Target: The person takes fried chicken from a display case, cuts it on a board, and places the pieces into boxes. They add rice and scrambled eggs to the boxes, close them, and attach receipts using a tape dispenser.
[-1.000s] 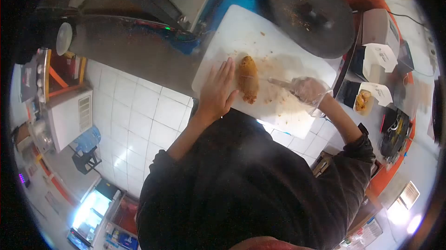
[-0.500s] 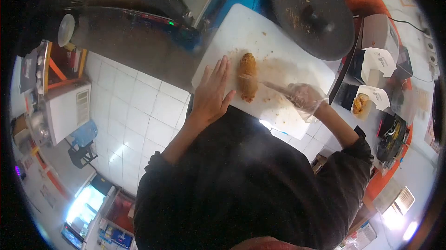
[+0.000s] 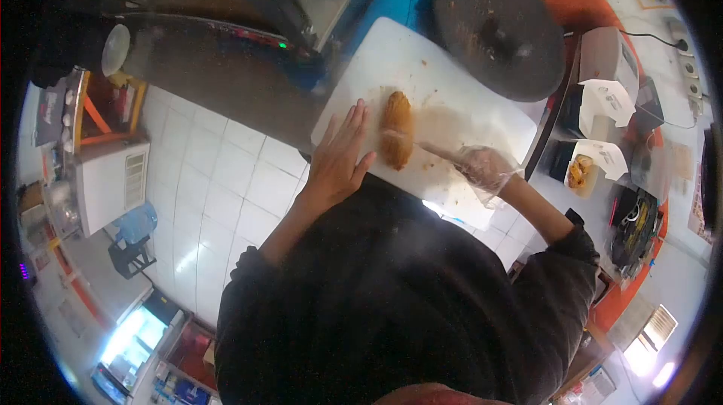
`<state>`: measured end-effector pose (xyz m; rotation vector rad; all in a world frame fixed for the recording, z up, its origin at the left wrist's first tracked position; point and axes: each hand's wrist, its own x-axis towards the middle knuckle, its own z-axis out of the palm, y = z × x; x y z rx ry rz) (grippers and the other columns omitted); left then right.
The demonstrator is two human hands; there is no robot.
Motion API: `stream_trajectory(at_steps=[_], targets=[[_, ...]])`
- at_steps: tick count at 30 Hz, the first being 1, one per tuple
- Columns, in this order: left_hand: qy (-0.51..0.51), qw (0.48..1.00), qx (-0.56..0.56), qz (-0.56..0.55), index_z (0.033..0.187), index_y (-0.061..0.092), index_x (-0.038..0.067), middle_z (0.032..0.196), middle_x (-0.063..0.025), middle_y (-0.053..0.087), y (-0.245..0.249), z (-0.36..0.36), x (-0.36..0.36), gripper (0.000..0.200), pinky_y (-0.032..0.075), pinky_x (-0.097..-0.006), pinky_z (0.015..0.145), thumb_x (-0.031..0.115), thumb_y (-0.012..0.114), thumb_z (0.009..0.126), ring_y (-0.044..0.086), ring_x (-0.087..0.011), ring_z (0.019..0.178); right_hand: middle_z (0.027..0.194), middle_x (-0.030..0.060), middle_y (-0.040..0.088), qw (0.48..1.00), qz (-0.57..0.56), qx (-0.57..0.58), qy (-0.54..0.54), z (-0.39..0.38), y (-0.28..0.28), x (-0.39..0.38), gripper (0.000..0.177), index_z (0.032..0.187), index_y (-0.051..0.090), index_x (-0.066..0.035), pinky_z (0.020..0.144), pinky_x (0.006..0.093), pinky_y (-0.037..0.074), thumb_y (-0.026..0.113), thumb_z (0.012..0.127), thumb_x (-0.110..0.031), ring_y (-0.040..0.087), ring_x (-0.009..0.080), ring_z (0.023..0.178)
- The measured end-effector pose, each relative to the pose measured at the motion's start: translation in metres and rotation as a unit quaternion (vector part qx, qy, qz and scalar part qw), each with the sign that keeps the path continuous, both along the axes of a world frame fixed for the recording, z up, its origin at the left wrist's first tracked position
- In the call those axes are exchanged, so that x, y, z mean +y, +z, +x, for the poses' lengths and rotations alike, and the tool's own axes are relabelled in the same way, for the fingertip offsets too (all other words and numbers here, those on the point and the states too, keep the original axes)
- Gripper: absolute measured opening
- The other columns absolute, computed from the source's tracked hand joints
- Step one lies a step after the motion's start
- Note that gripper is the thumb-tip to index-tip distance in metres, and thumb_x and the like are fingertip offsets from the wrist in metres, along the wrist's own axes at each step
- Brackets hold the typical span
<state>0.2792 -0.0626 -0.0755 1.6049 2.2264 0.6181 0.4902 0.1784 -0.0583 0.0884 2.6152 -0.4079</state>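
Note:
A long golden-brown fried roll (image 3: 397,113) lies lengthwise on the white cutting board (image 3: 376,51). My left hand (image 3: 340,150), bare and open, rests flat beside the roll on its left, fingers stretched out and fingertips on the board. My right hand (image 3: 486,168) wears a clear plastic glove. It is closed to the right of the roll, with the index finger extended toward it. A thin pale line crosses the roll's middle in line with that finger and looks like a knife blade (image 3: 396,135); the handle is hidden in the glove.
A large dark round lid (image 3: 498,28) overlaps the board's upper right corner. Open takeaway boxes stand at right, one box (image 3: 581,172) with food inside. A dark appliance (image 3: 218,66) borders the board on the left. Crumbs dot the board.
The view has shifted slightly. The roll appears a little more upright and smoother on top, and its pale line remains across the middle. Both hands keep nearly the same places.

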Motion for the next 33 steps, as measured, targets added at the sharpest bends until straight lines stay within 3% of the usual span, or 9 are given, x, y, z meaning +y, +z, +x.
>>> stream_trajectory(at_steps=[3,5,7,14,16,23,26,29,33], targets=[[-0.005,1.0,-0.013,-0.002,0.149,0.024,-0.004,0.155,-0.023,0.025,-0.013,0.009,-0.004,0.067,0.021,-0.0497,0.117,0.028,0.048,0.095,0.029,-0.0352,0.142,0.071,0.0113,0.062,0.999,-0.008,-0.028,0.013,0.014,-0.015,-0.007,0.05,0.143,0.038,-0.033,0.053,0.0419,0.054,0.05,0.096,-0.02,0.062,0.0281,0.057],[-0.003,0.998,-0.054,-0.033,0.153,0.014,0.0,0.159,-0.02,0.014,-0.034,0.015,-0.009,0.069,0.011,-0.0505,0.119,0.03,0.043,0.098,0.019,-0.0336,0.147,0.071,0.0111,0.062,0.999,-0.008,-0.03,0.024,0.028,-0.065,-0.003,0.057,0.147,0.032,-0.036,0.053,0.0418,0.054,0.05,0.095,-0.019,0.062,0.028,0.057],[-0.005,0.998,-0.041,-0.041,0.153,0.014,0.0,0.159,-0.0201,0.015,-0.036,0.013,-0.011,0.069,0.011,-0.0502,0.119,0.03,0.043,0.097,0.019,-0.0339,0.147,0.072,0.0111,0.063,0.995,0.048,0.079,0.042,0.052,-0.118,-0.004,0.07,0.152,0.016,-0.043,0.052,0.0407,0.054,0.051,0.095,-0.019,0.062,0.0273,0.057],[-0.008,0.999,-0.034,-0.026,0.152,0.015,0.0,0.159,-0.0205,0.016,0.004,0.003,-0.011,0.069,0.013,-0.0496,0.119,0.029,0.045,0.097,0.02,-0.0334,0.147,0.069,0.0106,0.062,0.999,0.034,-0.024,0.011,0.022,-0.033,-0.021,0.078,0.153,0.008,-0.042,0.05,0.0396,0.053,0.052,0.094,-0.018,0.062,0.0255,0.056],[-0.01,0.999,-0.024,-0.018,0.15,0.019,-0.002,0.156,-0.022,0.021,0.01,0.012,-0.015,0.069,0.017,-0.05,0.118,0.03,0.046,0.096,0.024,-0.0347,0.144,0.063,0.0052,0.06,0.996,0.057,0.029,0.059,0.02,0.003,-0.032,0.073,0.154,0.007,-0.042,0.034,0.027,0.045,0.044,0.098,-0.012,0.057,0.0158,0.048],[-0.002,1.0,0.002,-0.008,0.149,0.022,-0.004,0.154,-0.023,0.028,-0.031,0.014,-0.022,0.069,0.022,-0.0506,0.116,0.029,0.049,0.094,0.029,-0.036,0.142,0.062,0.007,0.06,0.997,0.059,-0.002,0.042,0.027,-0.07,-0.035,0.072,0.153,0.002,-0.042,0.038,0.032,0.05,0.043,0.1,-0.016,0.058,0.0192,0.047],[-0.016,1.0,0.01,0.001,0.148,0.023,-0.004,0.154,-0.0228,0.028,-0.034,0.006,-0.022,0.069,0.022,-0.0502,0.116,0.029,0.049,0.094,0.03,-0.036,0.141,0.064,0.0085,0.061,0.996,0.069,-0.041,0.045,0.014,-0.038,-0.037,0.069,0.153,0.003,-0.041,0.041,0.0325,0.052,0.042,0.101,-0.018,0.06,0.0191,0.049],[-0.002,0.999,0.025,0.039,0.147,0.025,-0.005,0.154,-0.0225,0.027,0.019,-0.008,-0.008,0.068,0.023,-0.0501,0.115,0.028,0.049,0.094,0.03,-0.0358,0.141,0.061,0.0071,0.058,0.995,0.002,0.093,0.035,0.005,-0.008,-0.023,0.074,0.155,0.01,-0.036,0.043,0.0368,0.05,0.048,0.095,-0.016,0.059,0.0209,0.05],[0.004,0.995,0.025,0.095,0.148,0.026,-0.004,0.155,-0.0217,0.027,0.016,-0.03,0.025,0.066,0.02,-0.0494,0.116,0.029,0.048,0.095,0.03,-0.034,0.142,0.065,0.0095,0.059,0.994,0.103,-0.011,0.04,-0.019,0.002,0.005,0.068,0.154,0.005,-0.039,0.042,0.0324,0.053,0.043,0.101,-0.021,0.058,0.0184,0.048]])
